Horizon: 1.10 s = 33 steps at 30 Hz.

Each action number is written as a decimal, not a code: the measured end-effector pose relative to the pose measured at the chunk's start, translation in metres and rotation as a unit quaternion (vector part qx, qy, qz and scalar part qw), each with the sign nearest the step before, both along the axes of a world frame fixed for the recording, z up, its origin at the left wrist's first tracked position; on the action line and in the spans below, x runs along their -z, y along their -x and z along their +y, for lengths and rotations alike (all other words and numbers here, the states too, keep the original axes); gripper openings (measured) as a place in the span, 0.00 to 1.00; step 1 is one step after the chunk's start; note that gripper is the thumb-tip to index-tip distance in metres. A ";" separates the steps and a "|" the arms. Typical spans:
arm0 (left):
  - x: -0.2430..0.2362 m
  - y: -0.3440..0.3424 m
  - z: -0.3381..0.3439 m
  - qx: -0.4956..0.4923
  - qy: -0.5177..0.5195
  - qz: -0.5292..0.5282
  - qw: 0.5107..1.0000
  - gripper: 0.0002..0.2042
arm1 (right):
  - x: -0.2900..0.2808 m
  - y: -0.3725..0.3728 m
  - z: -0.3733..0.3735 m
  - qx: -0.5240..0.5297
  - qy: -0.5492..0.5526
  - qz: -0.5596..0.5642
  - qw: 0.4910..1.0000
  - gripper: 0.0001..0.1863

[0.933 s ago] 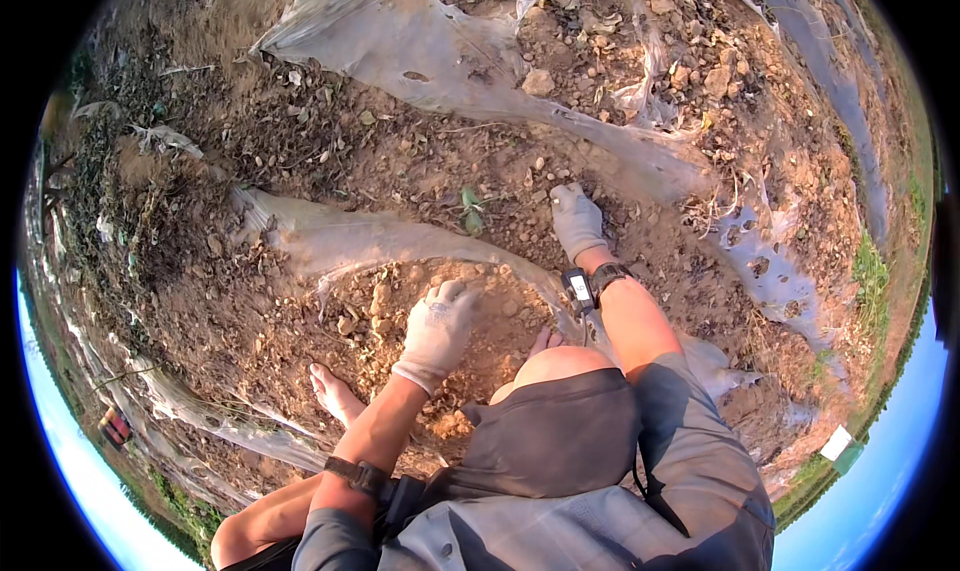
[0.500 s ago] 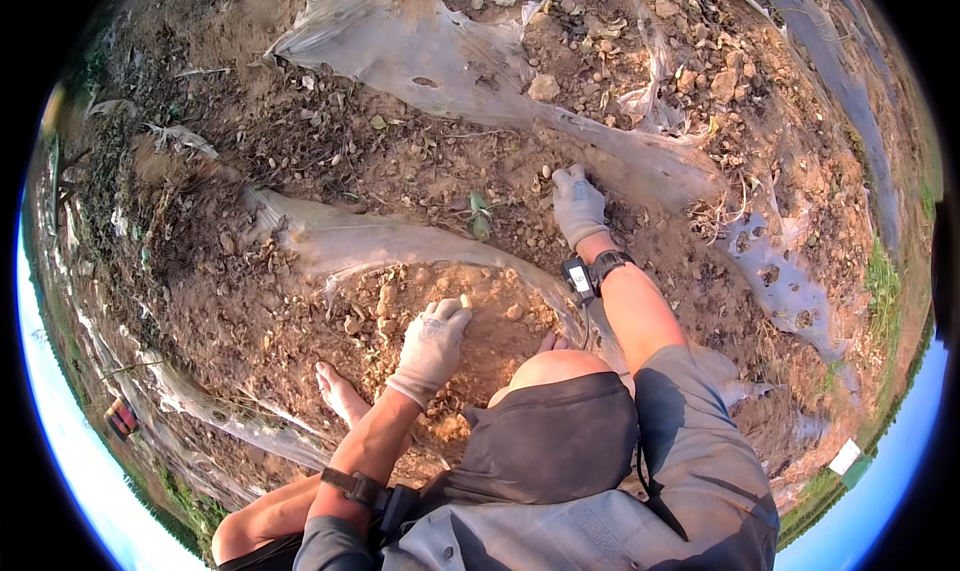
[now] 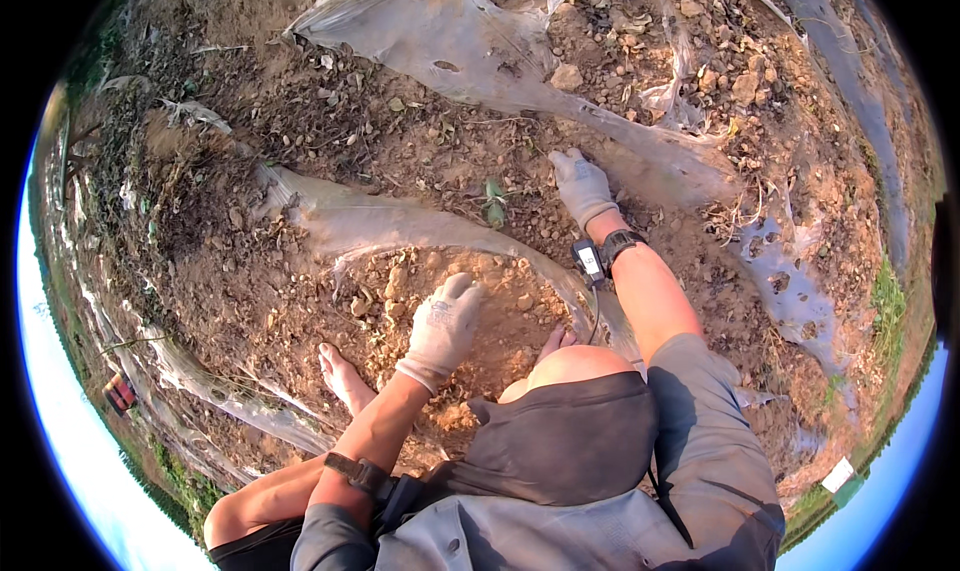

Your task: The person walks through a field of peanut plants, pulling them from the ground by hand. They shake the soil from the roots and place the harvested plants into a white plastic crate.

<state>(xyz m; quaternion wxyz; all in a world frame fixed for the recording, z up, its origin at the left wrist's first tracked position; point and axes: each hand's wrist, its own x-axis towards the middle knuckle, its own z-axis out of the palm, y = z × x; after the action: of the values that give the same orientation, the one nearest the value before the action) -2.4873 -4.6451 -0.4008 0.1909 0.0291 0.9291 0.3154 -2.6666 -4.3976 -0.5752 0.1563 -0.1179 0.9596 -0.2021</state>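
Note:
My left hand [image 3: 444, 323], in a pale knitted work glove, hovers over loose orange-brown soil [image 3: 415, 276] between my legs. Its fingers are curled together; whatever they hold, if anything, is hidden. Farther out to the right, my right hand [image 3: 581, 183] wears a matching glove and reaches down to the darker soil beside a dusty plastic sheet [image 3: 660, 156]. The fingertips are drawn together at the ground, and I cannot see what is between them. A small green plant [image 3: 494, 206] grows to the left of that hand.
Another torn strip of plastic film [image 3: 390, 216] crosses the ground between my hands. Stones [image 3: 745, 88], clods and dry leaves lie scattered about. My bare foot [image 3: 343, 376] rests left of the left hand. A dark plastic strip [image 3: 835, 46] runs along the far right.
A small pale piece showed at my left fingertips earlier and is now out of sight. The small round pale thing by my right fingertips is no longer visible. The view has shifted slightly.

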 end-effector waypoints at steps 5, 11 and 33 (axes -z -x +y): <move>0.009 0.013 0.006 0.137 0.105 0.004 0.985 0.18 | 0.001 0.000 -0.002 0.015 0.002 -0.007 1.000 0.10; 0.019 0.019 0.007 0.083 0.072 -0.008 0.994 0.07 | -0.056 -0.042 -0.012 0.136 0.197 -0.055 0.969 0.08; 0.054 0.032 0.015 -0.480 -0.683 -0.359 0.417 0.11 | -0.159 -0.108 -0.061 -0.181 0.362 0.036 0.914 0.15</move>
<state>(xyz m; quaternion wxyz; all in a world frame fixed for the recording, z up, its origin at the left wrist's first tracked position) -2.5192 -4.6303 -0.4546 0.2423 -0.4166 0.1179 0.8682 -2.5586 -4.4583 -0.4166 0.1024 -0.3455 0.7878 -0.4995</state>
